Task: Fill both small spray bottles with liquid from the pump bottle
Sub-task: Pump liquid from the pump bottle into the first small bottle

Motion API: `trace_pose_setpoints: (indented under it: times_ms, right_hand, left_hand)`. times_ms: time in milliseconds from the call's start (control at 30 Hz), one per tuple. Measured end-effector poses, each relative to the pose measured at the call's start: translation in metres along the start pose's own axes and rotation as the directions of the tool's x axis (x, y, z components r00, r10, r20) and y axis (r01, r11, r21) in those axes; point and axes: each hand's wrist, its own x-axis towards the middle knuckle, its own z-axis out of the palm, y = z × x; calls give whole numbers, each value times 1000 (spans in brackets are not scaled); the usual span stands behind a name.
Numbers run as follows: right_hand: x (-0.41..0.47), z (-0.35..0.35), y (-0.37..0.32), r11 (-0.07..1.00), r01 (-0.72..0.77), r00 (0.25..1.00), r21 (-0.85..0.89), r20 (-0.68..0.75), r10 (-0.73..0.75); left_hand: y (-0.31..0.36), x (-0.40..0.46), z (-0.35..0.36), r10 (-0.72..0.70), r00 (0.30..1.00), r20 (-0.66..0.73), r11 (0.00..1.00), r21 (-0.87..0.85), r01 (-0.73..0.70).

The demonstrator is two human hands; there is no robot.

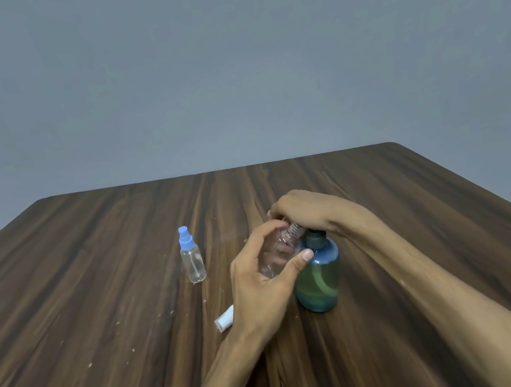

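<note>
- Your left hand (261, 291) grip clamps the uncapped spray bottle (278, 254), tilted at the pump bottle (317, 271) nozzle.
- Right hand (305, 212) closed on the pump head.
- Risk: narrow neck drifts off the nozzle, and liquid spills onto the desk (99, 323).

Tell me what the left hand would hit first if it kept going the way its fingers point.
Probably the right hand on the pump bottle; the left hand holds the uncapped spray bottle just below it. Depth is uncertain.

A dark wooden table (99, 323) is seen. A capped clear spray bottle (193, 259) is stood at ten o'clock of the blue-green pump bottle (318, 276); a loose spray cap (224, 320) is laid at nine o'clock.
</note>
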Motion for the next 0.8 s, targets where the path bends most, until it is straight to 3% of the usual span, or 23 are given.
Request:
trace_pose_setpoints:
  times_ms: [167, 333, 500, 633, 800]
  right_hand:
    - [-2, -4, -1, 982, -49, 999, 181, 20, 46]
    - [-3, -1, -6, 999, -39, 999, 20, 17, 38]
    - [-5, -5, -7, 989, -58, 998, 136, 15, 57]
    - [-2, 2, -6, 999, -42, 999, -26, -4, 42]
    - [-4, -4, -4, 979, -91, 996, 183, 15, 90]
  left_hand:
    - [0, -3, 2, -12, 1000, 25, 1000, 19, 12]
    - [-4, 0, 3, -26, 1000, -2, 1000, 14, 26]
    - [-3, -1, 3, -18, 1000, 3, 1000, 25, 18]
    - [-4, -1, 4, -35, 999, -12, 999, 4, 35]
    - [-2, -2, 5, -61, 998, 3, 998, -24, 61]
